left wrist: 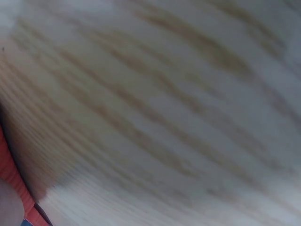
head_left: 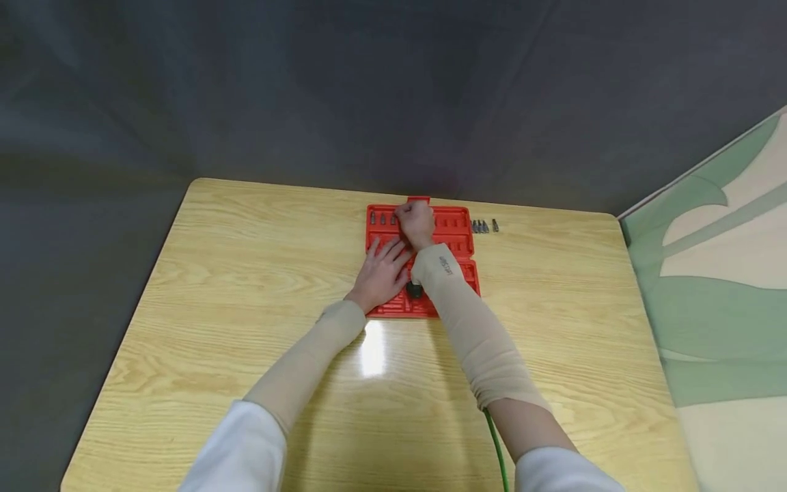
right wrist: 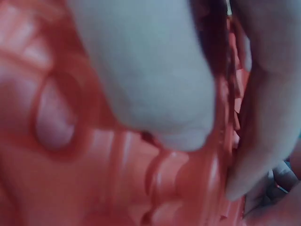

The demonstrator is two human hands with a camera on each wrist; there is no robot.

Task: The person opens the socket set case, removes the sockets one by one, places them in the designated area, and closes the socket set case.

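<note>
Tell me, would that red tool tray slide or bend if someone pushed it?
The red tool tray looks like rigid moulded plastic with ribbed slots, so it probably stays stiff. The glossy wooden table suggests it could slide easily; the left hand lying flat on it probably steadies it. It lies flat, so tipping seems unlikely.

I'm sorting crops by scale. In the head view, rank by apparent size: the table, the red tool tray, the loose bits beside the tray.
1. table
2. red tool tray, partly covered by both hands
3. loose bits, a small row right of the tray
</note>
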